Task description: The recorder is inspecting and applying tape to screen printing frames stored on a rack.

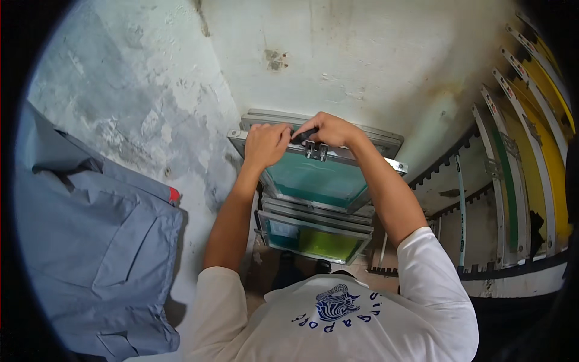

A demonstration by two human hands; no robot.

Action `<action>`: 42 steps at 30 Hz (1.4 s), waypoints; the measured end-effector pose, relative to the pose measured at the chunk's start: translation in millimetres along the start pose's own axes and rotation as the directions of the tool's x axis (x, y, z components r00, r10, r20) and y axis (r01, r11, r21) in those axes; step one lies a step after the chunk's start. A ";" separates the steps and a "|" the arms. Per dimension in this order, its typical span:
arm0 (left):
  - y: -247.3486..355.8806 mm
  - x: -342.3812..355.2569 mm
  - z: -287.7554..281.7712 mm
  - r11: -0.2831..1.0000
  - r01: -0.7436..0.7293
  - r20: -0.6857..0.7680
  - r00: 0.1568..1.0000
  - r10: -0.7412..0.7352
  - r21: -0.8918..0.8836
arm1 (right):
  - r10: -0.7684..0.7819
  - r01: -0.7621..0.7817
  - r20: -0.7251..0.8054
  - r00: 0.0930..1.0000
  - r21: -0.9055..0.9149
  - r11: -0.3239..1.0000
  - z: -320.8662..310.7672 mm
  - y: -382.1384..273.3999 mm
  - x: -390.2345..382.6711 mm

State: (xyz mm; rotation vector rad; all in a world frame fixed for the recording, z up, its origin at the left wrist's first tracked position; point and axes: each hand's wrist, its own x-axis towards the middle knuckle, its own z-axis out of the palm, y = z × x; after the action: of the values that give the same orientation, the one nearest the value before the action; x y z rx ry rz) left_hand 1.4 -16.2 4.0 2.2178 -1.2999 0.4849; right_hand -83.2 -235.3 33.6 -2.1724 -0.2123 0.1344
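Observation:
Upright before me stands a metal-framed screen [313, 181] with a greenish-blue mesh. My left hand [265, 145] is closed over its top bar, left of the middle, fingers curled over the far side. Close beside it, my right hand [332, 130] is closed with bent fingers on a small black piece [303, 136] at the bar. Just below this piece, a shiny metal clamp [316, 151] sits on the frame's top edge. The fingers partly hide the black piece, so its exact kind cannot be made out.
More framed screens [283, 208] lean below, one with a yellow-green area [329, 242]. Another frame [386, 143] rests against the peeling wall [362, 60]. A grey jacket [108, 241] hangs at left. Slotted racks [461, 211] holding yellow and green screens [537, 151] stand at right.

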 end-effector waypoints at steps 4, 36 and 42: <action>-6.6 2.7 0.0 0.992 0.084 0.023 0.996 -0.082 -0.093 | -0.062 0.032 -0.186 0.981 -0.160 0.987 7.7 -18.3 16.0; -38.7 32.0 -37.9 0.760 0.097 0.435 0.862 0.258 -0.643 | 0.149 -0.388 -0.672 0.725 -0.219 0.895 39.1 -20.3 -62.1; -41.0 43.1 -48.4 0.678 -0.125 0.235 0.880 0.413 -0.724 | 0.138 -0.391 -0.748 0.649 -0.173 0.904 41.0 -19.8 -56.5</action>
State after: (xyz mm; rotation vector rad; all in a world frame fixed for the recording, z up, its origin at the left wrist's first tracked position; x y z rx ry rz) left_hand 55.8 -0.6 55.8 1.5032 -1.6803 -0.3461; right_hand -147.7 -202.7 27.4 -2.3879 0.5988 -0.6473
